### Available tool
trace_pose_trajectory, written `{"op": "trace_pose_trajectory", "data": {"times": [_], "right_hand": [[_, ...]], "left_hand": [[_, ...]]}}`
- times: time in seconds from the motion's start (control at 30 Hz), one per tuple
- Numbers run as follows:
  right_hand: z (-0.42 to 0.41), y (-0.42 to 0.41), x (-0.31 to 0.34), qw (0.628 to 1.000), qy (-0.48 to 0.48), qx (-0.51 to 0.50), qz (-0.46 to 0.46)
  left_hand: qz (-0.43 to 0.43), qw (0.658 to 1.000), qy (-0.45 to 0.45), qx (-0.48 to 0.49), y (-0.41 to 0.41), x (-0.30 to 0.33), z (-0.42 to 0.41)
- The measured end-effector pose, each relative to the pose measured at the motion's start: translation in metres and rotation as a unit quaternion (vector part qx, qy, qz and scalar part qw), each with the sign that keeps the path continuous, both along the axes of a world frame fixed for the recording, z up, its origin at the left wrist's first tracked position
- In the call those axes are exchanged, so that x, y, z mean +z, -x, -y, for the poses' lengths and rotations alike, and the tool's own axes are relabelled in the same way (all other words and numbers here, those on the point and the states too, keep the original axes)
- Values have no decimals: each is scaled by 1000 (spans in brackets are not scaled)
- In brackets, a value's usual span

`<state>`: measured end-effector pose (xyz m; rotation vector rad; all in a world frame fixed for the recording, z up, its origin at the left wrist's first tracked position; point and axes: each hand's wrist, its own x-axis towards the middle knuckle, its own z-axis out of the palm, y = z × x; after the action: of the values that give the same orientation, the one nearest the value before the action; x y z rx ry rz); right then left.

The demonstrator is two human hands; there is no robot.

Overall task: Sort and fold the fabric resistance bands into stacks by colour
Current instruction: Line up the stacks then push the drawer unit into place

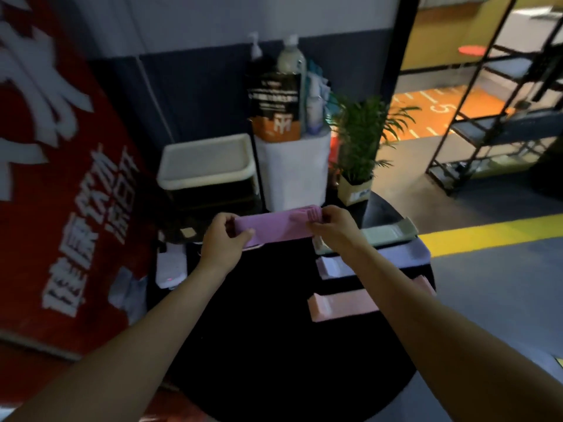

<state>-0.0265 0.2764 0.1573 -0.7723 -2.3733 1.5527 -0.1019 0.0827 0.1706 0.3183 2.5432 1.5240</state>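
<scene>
Currently: purple band held taut between both your hands, above the far edge of the table.

Your left hand (227, 236) pinches the left end of the purple band (274, 225) and your right hand (330, 228) grips its right end, fingers curled round the fabric on both sides. The band's long axis runs left to right across the centre of the frame, level with both hands, neither one nearer to it. On the right side of the black table (259, 315) lie three stacks: a grey-green stack (390, 234) farthest up, a lilac stack (396, 258) just below it, and a pink stack (344, 304) lowest. In my judgement the fold comes next, end to end, and the lilac stack to the lower right of your right hand is the likely destination.
</scene>
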Motion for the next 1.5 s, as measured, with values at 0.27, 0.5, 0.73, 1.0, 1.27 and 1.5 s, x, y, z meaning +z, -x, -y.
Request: {"op": "trace_pose_trajectory", "data": {"times": [0.27,0.5,0.73,1.0,1.27,1.5], "right_hand": [[50,85,50,999,-37,20,-25],[87,136,40,988,-136,52,58],[102,141,21,953,-269,47,135],[108,138,23,929,-333,63,147],[84,116,28,959,-273,69,29],[71,86,3,974,-155,112,122]], "left_hand": [[-48,996,9,81,73,40,48],[-49,985,137,95,122,20,70],[-68,966,247,32,131,3,75],[-101,950,294,-10,125,-3,75],[-166,972,165,4,109,0,107],[-94,986,137,24,93,-10,120]]}}
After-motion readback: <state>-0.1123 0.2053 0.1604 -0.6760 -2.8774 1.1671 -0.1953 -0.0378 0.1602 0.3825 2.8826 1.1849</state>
